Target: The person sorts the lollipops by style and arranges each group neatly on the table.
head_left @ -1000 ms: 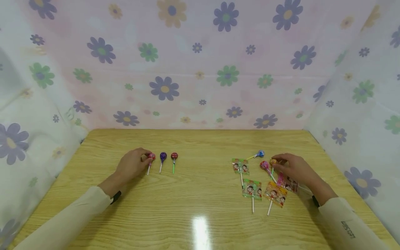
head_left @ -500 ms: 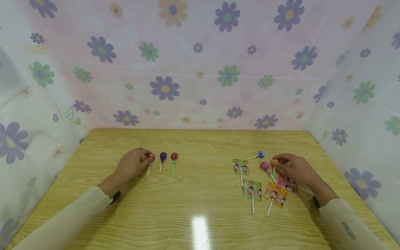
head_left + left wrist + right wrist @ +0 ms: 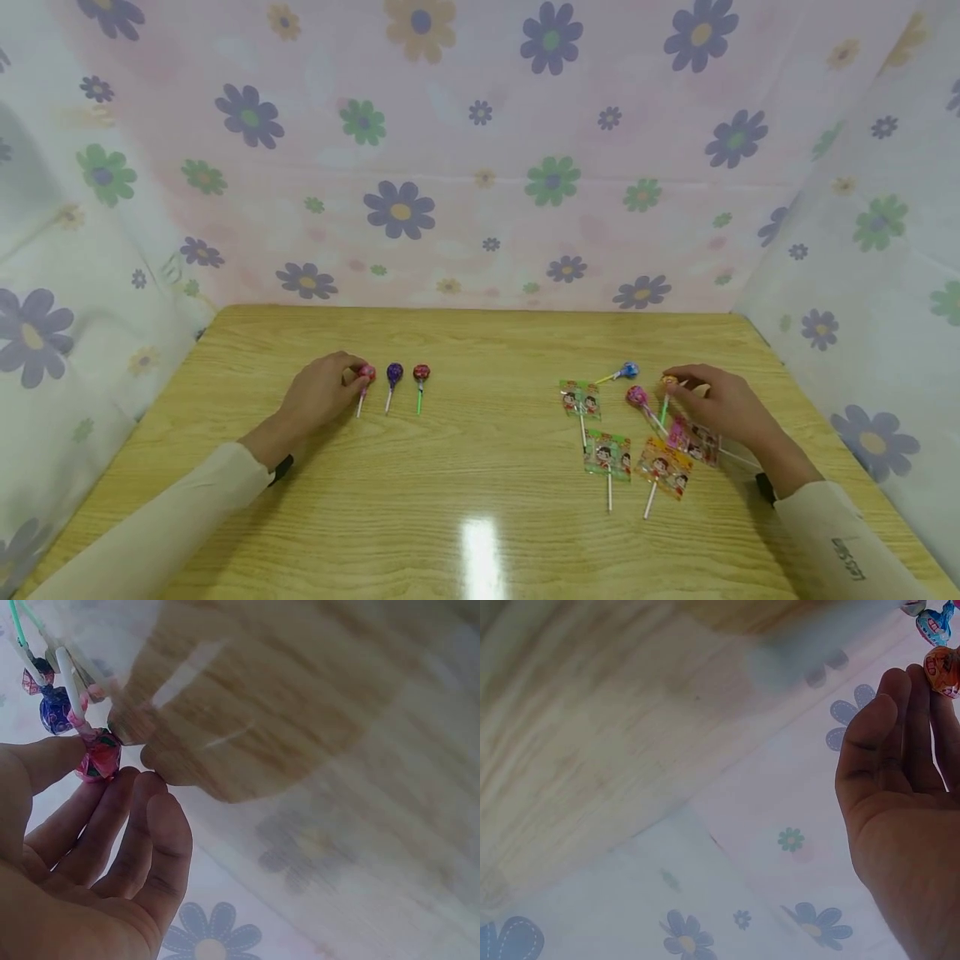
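Observation:
At the left of the table, my left hand (image 3: 318,392) pinches the head of a pink lollipop (image 3: 99,756) between thumb and fingers. Its white stick points toward me. Just right of it lie a purple lollipop (image 3: 394,372) and a red lollipop (image 3: 422,372) with a green stick, in a row. On the other side my right hand (image 3: 723,407) pinches the head of an orange lollipop (image 3: 942,671), whose green stick slants down. A pink lollipop (image 3: 637,397) with a white stick lies beside it. Behind is a blue lollipop (image 3: 630,369) with a yellow stick.
Flat packaged lollipops lie in front of the right hand: two in green wrappers (image 3: 580,400), one in an orange wrapper (image 3: 664,468) and a pink wrapper (image 3: 692,439) partly under the hand. Flowered cloth (image 3: 480,150) walls the wooden table (image 3: 480,450) at the back and sides.
My right hand has shifted slightly right with the orange lollipop, away from the pink one beside it. The left hand keeps its hold on its pink lollipop. The head view has shifted a little.

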The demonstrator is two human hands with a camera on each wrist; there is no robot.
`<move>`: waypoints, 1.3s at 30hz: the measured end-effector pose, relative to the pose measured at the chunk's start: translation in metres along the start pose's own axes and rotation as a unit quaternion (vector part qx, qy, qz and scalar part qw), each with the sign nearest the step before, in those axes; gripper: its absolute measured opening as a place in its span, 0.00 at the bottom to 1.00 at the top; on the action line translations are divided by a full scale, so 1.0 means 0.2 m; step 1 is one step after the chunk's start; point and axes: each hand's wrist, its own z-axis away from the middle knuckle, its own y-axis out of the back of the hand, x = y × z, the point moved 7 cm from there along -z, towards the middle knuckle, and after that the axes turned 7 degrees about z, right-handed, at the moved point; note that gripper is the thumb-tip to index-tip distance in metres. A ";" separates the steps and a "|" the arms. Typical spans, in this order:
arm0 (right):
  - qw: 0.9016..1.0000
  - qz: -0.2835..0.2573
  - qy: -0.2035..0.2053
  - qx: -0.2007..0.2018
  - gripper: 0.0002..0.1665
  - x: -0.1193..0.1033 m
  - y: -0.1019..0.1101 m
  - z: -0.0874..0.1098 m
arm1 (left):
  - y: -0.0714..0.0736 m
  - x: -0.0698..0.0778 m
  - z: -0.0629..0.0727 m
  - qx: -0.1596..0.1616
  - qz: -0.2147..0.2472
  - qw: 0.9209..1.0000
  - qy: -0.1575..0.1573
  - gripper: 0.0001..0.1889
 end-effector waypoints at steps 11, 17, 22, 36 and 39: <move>1.000 -0.003 0.000 0.015 0.26 -0.02 0.02 -0.02 | 0.00 0.00 0.00 0.000 0.000 1.000 0.000 0.16; 1.000 -0.013 0.001 0.016 0.26 -0.04 0.02 -0.02 | 0.00 0.00 -0.01 -0.002 0.003 1.000 0.001 0.16; 1.000 -0.020 0.006 0.016 0.26 -0.08 0.01 -0.03 | 0.00 0.00 -0.01 -0.005 0.003 1.000 0.003 0.16; 0.999 -0.023 0.036 0.030 0.24 -0.23 0.02 -0.12 | 0.00 0.00 -0.01 -0.008 0.003 1.000 0.010 0.17; 0.999 -0.027 0.037 0.024 0.25 -0.27 0.01 -0.14 | 0.00 -0.01 -0.01 -0.009 0.004 1.000 0.009 0.17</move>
